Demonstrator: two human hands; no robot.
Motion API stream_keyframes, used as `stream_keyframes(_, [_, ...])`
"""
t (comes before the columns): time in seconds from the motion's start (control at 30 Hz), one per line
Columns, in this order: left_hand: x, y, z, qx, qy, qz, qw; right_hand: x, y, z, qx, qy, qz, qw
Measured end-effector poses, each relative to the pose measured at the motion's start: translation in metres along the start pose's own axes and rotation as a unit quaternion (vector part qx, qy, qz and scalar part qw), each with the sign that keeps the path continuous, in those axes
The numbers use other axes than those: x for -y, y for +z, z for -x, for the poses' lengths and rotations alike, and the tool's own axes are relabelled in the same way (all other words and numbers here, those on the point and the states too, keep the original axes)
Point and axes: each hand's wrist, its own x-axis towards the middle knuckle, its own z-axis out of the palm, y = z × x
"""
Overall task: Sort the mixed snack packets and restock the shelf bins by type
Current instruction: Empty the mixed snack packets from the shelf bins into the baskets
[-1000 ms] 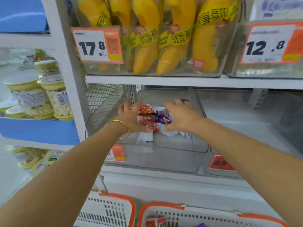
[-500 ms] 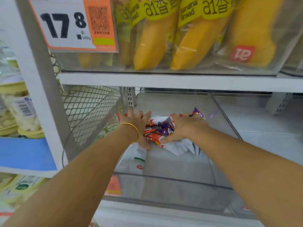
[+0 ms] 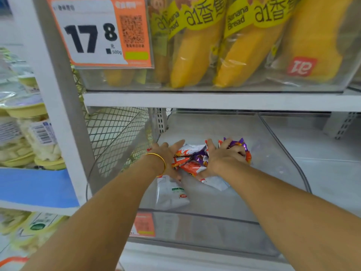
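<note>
While a person is reaching both arms into a clear plastic bin (image 3: 195,215), a heap of snack packets (image 3: 192,163), orange-red, purple and white, is lying on the bin floor toward its back, between the two hands. The left hand (image 3: 168,155), at the heap's 9 o'clock, is pressing against it with fingers straight and close together, pointing toward 1 o'clock. A gold bangle (image 3: 159,163) is circling that wrist. The right hand (image 3: 224,159), at the heap's 3 o'clock, is gripping the packets, its fingers curled over the purple ones. A white packet (image 3: 172,194) is lying flat at the heap's 7 o'clock, nearer the bin's front. A wire mesh panel (image 3: 115,137) is standing at the bin's 9 o'clock. At 12 o'clock, above a white shelf board (image 3: 214,99), yellow banana bread packs (image 3: 195,55) are standing beside a price tag (image 3: 91,32) reading 17.8.
</note>
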Motion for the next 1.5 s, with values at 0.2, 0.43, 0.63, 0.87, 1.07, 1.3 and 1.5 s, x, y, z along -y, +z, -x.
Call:
stream_keyframes(0.2, [0.002,0.007,-0.004,-0.046,0.000,0.070,0.997,-0.006,-0.006,-0.011,-0.017,-0.026,-0.038,0.999])
stream_keyframes(0.43, [0.007,0.012,-0.003,-0.060,-0.008,0.125,0.990,-0.011,-0.002,-0.009,-0.025,-0.053,-0.006,0.998])
stream_keyframes(0.63, [0.007,0.007,0.007,-0.079,-0.028,0.203,0.976,-0.022,-0.008,0.005,-0.079,-0.097,-0.071,0.990])
stream_keyframes(0.87, [0.000,-0.025,0.048,-0.144,-0.039,0.383,0.912,-0.027,-0.038,0.056,-0.136,-0.099,-0.167,0.972])
stream_keyframes(1.07, [-0.021,-0.052,0.117,-0.198,-0.022,0.409,0.891,-0.053,-0.053,0.137,-0.208,-0.118,-0.203,0.950])
stream_keyframes(1.3, [-0.049,-0.074,0.186,-0.184,-0.036,0.414,0.891,-0.074,-0.064,0.203,-0.311,-0.142,-0.185,0.921])
stream_keyframes(1.5, [-0.103,-0.054,0.265,-0.211,0.026,0.432,0.876,-0.123,-0.026,0.277,-0.347,-0.142,-0.192,0.907])
